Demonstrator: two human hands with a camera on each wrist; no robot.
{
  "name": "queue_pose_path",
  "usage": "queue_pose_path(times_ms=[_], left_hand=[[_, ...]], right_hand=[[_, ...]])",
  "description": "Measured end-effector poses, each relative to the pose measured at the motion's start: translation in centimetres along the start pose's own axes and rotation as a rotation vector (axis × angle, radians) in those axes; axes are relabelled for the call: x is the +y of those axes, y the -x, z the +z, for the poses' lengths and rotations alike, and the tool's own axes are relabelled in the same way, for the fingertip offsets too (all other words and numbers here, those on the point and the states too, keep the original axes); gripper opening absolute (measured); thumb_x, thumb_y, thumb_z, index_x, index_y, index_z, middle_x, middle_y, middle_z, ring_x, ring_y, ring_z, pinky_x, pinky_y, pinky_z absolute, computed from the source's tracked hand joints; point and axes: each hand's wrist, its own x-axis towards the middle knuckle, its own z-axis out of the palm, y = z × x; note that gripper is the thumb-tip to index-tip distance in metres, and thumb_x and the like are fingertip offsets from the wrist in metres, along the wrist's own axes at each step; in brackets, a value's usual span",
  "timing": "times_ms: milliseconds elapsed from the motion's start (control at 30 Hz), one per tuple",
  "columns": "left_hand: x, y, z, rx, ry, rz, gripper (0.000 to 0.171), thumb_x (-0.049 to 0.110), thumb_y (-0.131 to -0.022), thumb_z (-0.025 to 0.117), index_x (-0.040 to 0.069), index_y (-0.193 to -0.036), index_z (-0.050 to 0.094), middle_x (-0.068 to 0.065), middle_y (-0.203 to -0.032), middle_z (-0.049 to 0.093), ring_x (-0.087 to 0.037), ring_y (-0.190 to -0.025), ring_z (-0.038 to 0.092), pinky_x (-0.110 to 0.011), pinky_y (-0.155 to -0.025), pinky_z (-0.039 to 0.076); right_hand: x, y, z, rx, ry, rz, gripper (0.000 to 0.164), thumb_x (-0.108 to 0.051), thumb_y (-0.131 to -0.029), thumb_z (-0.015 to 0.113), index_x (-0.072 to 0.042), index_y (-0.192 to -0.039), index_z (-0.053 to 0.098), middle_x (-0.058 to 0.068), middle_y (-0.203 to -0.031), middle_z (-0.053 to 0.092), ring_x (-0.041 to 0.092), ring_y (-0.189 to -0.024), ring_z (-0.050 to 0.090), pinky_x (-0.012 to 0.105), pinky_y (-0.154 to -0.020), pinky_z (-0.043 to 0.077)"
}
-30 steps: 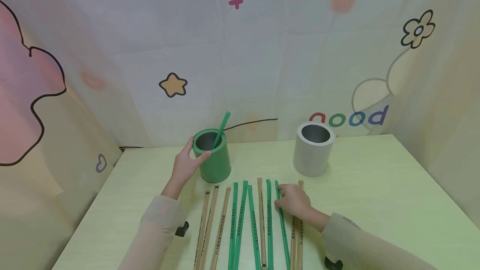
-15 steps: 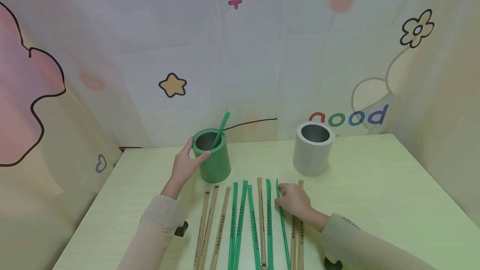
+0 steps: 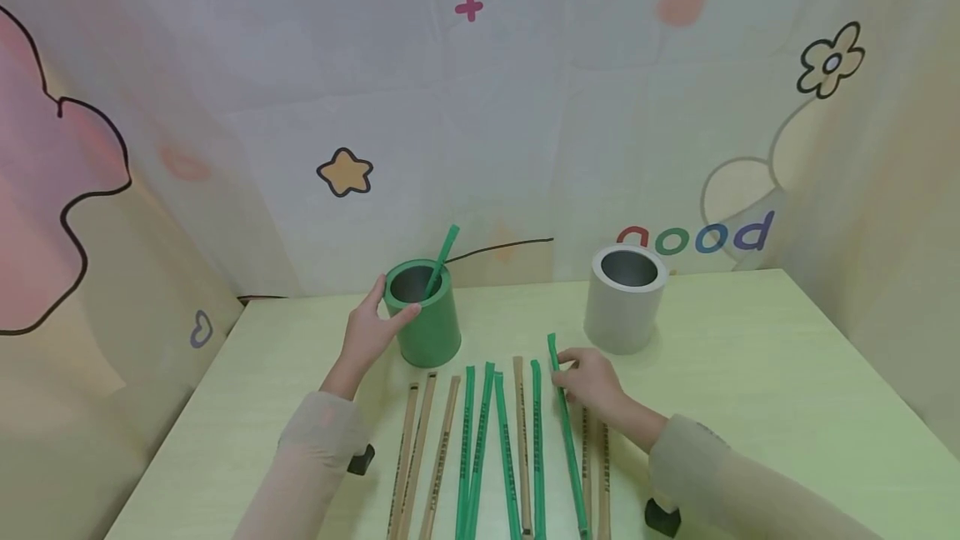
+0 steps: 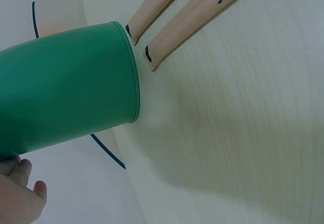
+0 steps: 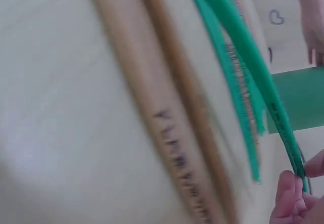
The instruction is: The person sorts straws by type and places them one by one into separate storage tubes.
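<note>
My left hand (image 3: 367, 342) holds the green cup (image 3: 432, 333) at its rim, thumb on the near side and fingers round the left. One green paper-wrapped stick (image 3: 452, 237) leans inside that cup. With thumb and fingers my right hand (image 3: 594, 380) pinches another green paper-wrapped stick (image 3: 567, 432) near its top; its upper end rises above the row. The right wrist view shows the pinched stick (image 5: 253, 67) running up from the fingertips (image 5: 286, 181), dark print along it. Brown paper-wrapped sticks (image 3: 605, 482) lie under and beside the right hand.
A white cup (image 3: 624, 315) stands at the back right of the pale table (image 3: 750, 373). Several green and brown wrapped sticks (image 3: 522, 440) lie side by side in front, pointing away from me. A printed cloth (image 3: 510, 132) hangs behind the table.
The right hand has lifted the green wrapped stick a little, up and away from me, and a brown stick beneath it shifted slightly. The left hand has stayed on the green cup.
</note>
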Motion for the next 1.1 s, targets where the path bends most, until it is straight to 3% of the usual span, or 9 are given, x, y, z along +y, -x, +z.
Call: queue_pose_path(times_ms=[367,700,1100], left_hand=[[-0.2,-0.1,0.0,0.001,-0.014,0.013,0.096,0.062,-0.072,0.056,0.013,-0.143,0.012,-0.005,-0.148,0.015,-0.027,-0.135,0.017,-0.048,-0.105,0.025],[-0.1,0.0,0.0,-0.005,0.002,0.011,0.096,0.061,-0.073,0.057,0.014,-0.143,0.011,-0.005,-0.148,0.014,-0.026,-0.135,0.016,-0.046,-0.106,0.025],[-0.3,-0.2,0.1,0.003,-0.003,0.017,0.097,0.062,-0.072,0.056,0.013,-0.143,0.013,-0.006,-0.148,0.017,-0.026,-0.135,0.018,-0.046,-0.105,0.025]], right_hand=[[-5.4,-0.4,-2.0,-0.063,-0.155,-0.148,0.028,-0.003,-0.078,0.051,0.005,-0.105,0.056,0.004,-0.065,0.056,0.014,-0.051,0.054,0.024,-0.049,0.045],[-11.3,-0.5,-3.0,-0.09,-0.282,-0.237,0.028,-0.002,-0.081,0.054,0.007,-0.108,0.054,0.004,-0.078,0.051,0.012,-0.063,0.054,0.025,-0.061,0.052],[-17.2,-1.8,-3.5,-0.027,-0.498,-0.282,0.027,0.0,-0.081,0.055,0.004,-0.108,0.052,0.002,-0.084,0.05,0.009,-0.066,0.056,0.031,-0.07,0.054]])
